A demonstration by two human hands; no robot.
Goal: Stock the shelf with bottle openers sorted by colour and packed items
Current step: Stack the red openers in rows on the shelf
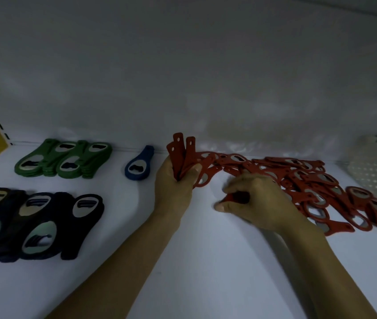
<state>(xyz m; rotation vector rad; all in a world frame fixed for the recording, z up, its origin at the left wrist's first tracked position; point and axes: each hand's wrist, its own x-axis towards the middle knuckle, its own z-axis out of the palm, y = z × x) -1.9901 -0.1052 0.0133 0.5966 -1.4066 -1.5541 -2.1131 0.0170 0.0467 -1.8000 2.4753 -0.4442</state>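
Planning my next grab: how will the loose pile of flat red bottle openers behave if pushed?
Probably stiff: the red openers gripped upright in the left hand stand straight. Likely to snag together, since the pile overlaps criss-cross. May slide on the smooth white shelf.

The white shelf (183,261) carries overlapping rows of green bottle openers (63,161) at the back left, with a single blue bottle opener (138,166) lying apart to their right, near the back wall. Nearer the front on the left lie black bottle openers (40,224) in overlapping rows. On the right a loose heap of red bottle openers (298,180) sprawls beside a white perforated item (376,178) at the far edge.
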